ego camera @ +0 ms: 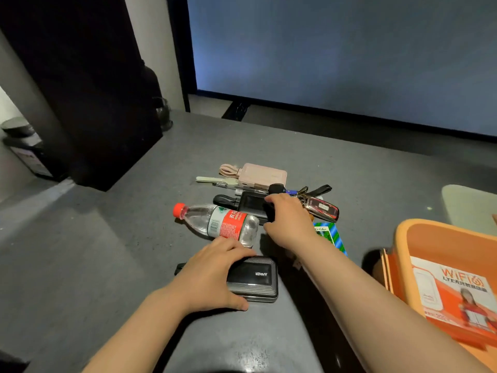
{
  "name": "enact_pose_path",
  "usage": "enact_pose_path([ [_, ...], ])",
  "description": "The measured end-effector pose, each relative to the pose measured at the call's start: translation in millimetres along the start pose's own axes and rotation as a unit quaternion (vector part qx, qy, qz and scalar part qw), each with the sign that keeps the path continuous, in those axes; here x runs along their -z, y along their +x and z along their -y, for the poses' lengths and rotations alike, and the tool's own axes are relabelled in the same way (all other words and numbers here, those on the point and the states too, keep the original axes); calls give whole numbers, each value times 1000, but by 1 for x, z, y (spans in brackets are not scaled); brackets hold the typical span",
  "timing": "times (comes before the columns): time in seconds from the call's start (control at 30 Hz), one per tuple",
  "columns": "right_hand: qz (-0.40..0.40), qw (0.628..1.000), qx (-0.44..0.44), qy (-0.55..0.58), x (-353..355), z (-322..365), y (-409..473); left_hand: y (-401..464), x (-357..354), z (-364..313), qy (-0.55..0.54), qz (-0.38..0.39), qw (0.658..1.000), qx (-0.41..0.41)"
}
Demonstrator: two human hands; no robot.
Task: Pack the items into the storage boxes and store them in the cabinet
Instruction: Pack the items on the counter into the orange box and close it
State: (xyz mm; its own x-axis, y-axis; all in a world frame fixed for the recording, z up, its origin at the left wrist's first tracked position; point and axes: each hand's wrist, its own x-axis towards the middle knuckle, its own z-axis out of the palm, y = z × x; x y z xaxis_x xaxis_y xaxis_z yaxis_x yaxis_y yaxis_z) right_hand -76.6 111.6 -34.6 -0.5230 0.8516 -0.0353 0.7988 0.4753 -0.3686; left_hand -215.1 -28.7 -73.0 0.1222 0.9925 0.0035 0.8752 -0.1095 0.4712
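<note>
Left hand point(207, 275) grips the dark Anker power bank point(254, 278) at the near edge of the desk point(107, 251) — fingers curled over its far side, thumb hooked on the near side. Looks dense and rigid, ribbed hard shell, probably heavy for its bulk; a grip across the short sides should hold, and there is little to crush.

Right hand point(287, 219) reaches over a black device point(251, 204) in the middle of the clutter, fingers bent round its right end — looks like a pinch, though contact is partly hidden.

Water bottle point(217, 220) lies on its side between the two hands, nearly empty by the look of it: light, smooth, likely to roll. Take it round the labelled middle.

Pink power bank point(262, 175) with looped cable sits farther back; keys point(321, 205) just right of the black device would be loose and jangly.

Orange storage box point(441, 238) at right already holds a WiFi carton point(454, 294).
</note>
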Motion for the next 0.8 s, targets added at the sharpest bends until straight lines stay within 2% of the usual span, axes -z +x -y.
enact_pose_path([
  [0.13,49,993,33,-98,1,-4,36,3,-2,3,-34,10,999,-19],
  [0.23,87,986,57,-127,-3,-10,44,5,-2,6,-58,7,998,-31],
  [0.43,50,978,102,-177,-7,-10,46,7,-1,8,-82,-5,996,-35],
  [0.7,98,977,77,-176,-3,-5,47,1,-1,4,-48,26,997,-45],
  [0.8,100,983,55,-141,-2,-3,46,-1,0,2,-54,25,997,-40],
])
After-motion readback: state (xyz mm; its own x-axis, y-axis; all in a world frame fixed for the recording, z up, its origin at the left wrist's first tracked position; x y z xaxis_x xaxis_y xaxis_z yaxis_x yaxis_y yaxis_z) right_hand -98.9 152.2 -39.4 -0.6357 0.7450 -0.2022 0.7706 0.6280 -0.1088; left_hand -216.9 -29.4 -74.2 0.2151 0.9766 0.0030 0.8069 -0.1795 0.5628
